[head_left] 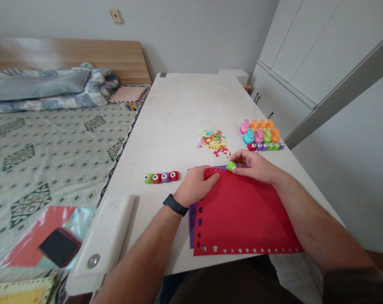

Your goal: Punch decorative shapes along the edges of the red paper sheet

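Two big surfaces: a bed with a wooden headboard [67, 55] and a patterned green-and-white cover [61, 164] lies on the left, and a long white table [178, 109] runs away from the person, beside white cabinets [305, 71].

Rest: on the bed, a black phone [60, 248] lies on loose red and teal papers [29, 242]. A white plastic case [101, 236] sits along the table's near edge; faint marks on it are unreadable, and no brand can be read anywhere.

Sheets: a red card sheet [245, 215] lies squarely before the person, its left and near edges lined with small punched shapes, including hearts and stars. A purple sheet [193, 219] sticks out beneath it.

Punches: larger craft punches [260, 131] in pink, orange, blue and green stand grouped at the far right, with a row of small ones [265, 146] just in front. Four more small punches [161, 177] sit left of the sheets, within easy reach. Between them lies a heap of colourful paper cut-outs [212, 140].

Left hand [196, 185]: open and pressed flat on the red sheet's upper left, pinning it in place; a black wristband [175, 204] circles the wrist.

Right hand [251, 165]: fingers and thumb pinch a small green punch [231, 166] onto the sheet's top edge.
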`<state>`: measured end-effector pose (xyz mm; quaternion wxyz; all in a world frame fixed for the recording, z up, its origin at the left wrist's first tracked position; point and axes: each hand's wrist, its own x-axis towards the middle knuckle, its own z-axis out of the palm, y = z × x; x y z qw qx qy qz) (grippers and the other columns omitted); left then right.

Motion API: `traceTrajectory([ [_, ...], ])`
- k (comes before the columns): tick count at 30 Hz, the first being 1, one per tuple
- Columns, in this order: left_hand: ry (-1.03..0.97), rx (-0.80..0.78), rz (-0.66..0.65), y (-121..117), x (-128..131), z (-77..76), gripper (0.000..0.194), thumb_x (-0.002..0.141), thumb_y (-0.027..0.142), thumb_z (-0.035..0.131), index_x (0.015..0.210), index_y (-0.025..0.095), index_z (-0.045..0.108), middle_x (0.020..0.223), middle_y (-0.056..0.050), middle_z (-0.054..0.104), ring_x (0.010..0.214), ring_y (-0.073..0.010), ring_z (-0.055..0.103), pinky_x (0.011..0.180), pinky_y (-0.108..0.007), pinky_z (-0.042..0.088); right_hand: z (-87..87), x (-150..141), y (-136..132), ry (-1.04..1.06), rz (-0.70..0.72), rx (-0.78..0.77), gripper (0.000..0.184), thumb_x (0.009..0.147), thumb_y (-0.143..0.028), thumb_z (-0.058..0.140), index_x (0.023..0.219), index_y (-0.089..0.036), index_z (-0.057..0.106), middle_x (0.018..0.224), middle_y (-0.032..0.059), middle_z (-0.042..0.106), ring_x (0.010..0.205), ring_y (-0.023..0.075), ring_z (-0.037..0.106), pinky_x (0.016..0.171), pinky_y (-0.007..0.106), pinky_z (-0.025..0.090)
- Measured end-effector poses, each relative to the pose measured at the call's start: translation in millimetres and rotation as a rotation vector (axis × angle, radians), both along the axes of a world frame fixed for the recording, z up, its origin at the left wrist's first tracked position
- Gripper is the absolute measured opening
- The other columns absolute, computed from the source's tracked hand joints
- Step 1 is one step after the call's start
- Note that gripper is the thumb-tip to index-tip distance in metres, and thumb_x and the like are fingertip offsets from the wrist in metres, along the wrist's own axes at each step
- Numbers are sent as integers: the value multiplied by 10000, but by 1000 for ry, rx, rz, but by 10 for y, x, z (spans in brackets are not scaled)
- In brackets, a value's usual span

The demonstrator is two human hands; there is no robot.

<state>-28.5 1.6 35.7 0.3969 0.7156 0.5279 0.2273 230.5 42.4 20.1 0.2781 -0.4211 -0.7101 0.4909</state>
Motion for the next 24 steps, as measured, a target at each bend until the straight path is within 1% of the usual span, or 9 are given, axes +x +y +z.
traceTrajectory([
  [4, 8, 5, 2, -1, 4, 15, 313, 926, 428, 556, 846, 165, 704, 732, -33, 695, 638, -166, 576, 584, -277, 379, 4, 5, 2, -16, 16, 8, 373, 829, -368, 778, 1127, -205, 625, 1037, 59, 659, 845, 173, 586, 782, 332, 496],
  [10, 22, 5, -2, 6, 7, 37, 317, 930, 425, 546, 804, 164, 676, 707, -30, 680, 626, -161, 563, 571, -275, 362, -16, 22, 9, -55, 7, 64, 369, 832, -355, 779, 1134, -208, 626, 1057, 63, 666, 893, 189, 607, 825, 346, 501],
  [16, 14, -3, 4, 8, 3, 19, 307, 936, 421, 546, 818, 166, 670, 709, -26, 680, 619, -158, 561, 559, -269, 350, -35, 1, -14, -47, 52, 31, 358, 834, -330, 771, 1141, -209, 633, 1048, 57, 674, 873, 180, 611, 808, 335, 512],
  [20, -6, 0, -4, 3, 11, 12, 294, 939, 415, 545, 842, 169, 674, 730, -24, 690, 630, -159, 571, 566, -266, 359, -32, -21, -16, -42, 47, -6, 410, 820, -348, 782, 1178, -204, 644, 1109, 73, 683, 879, 178, 616, 808, 336, 520],
  [24, -10, 12, -10, 0, 16, 9, 295, 941, 423, 545, 851, 174, 675, 734, -23, 693, 642, -163, 582, 568, -264, 364, -39, -25, -5, -106, 25, -40, 506, 803, -359, 791, 1259, -193, 648, 1152, 89, 696, 882, 184, 625, 821, 354, 522],
])
